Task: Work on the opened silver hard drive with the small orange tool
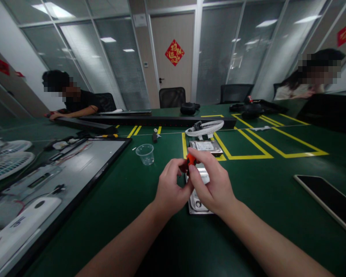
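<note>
Forearms point(127, 246), hands point(216, 179), orange-black object point(191, 159) between, hard drive point(198, 204) below

Table point(265, 184) is green with yellow tape outlines point(250, 157), tool point(191, 158) orange-red and black, nearest hard drive point(198, 202) silver, plastic cup point(146, 156) clear, fan part point(212, 126) white, phone point(328, 200) black with pale edge, door sign point(174, 52) red with gold characters.

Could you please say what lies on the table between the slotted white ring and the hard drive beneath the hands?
The head view shows a second hard drive there.
</note>
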Tool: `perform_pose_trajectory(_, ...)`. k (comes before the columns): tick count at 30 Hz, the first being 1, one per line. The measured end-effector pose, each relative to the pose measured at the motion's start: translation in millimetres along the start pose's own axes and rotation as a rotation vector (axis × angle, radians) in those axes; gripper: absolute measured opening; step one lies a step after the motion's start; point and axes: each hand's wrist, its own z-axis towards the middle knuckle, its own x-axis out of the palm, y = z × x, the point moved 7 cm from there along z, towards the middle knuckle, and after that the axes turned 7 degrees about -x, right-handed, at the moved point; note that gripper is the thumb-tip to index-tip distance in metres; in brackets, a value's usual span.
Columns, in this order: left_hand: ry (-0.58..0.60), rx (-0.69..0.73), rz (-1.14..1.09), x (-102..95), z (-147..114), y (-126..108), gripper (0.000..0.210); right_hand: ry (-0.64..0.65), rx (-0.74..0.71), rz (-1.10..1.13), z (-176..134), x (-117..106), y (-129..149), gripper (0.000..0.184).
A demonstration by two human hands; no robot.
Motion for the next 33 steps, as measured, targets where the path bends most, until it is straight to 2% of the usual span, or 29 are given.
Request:
perform_pose_trajectory(6,-0.014,-0.009,0.023,-1.4,0.3,3.6,0.024,-0.027,0.003,-0.03,0.2,-1.4,-0.7,0.044)
perform_pose_trajectory(11,0.019,0.008,0.006,0.5,0.4,0.3,0.019,0.009,0.002,0.003,0.2,-0.2,0.6,0.048)
perform_pose_trajectory(17,-0.019,-0.009,0.007,-2.0,0.7,0.9,0.026,-0.016,0.007,-0.028,-0.4,-0.6,-1.4,0.045)
perform_pose_trajectory(26,0.029,-0.003,-0.001,1.4,0.0,1.3,0.017,0.016,-0.002,0.004,0.4,1.0,1.5,0.048)
perform_pose_trajectory(33,0.024,-0.03,-0.001,2.3,0.0,5.0,0.029,-0.008,0.0,-0.018,-0.8,1.1,-1.5,0.048)
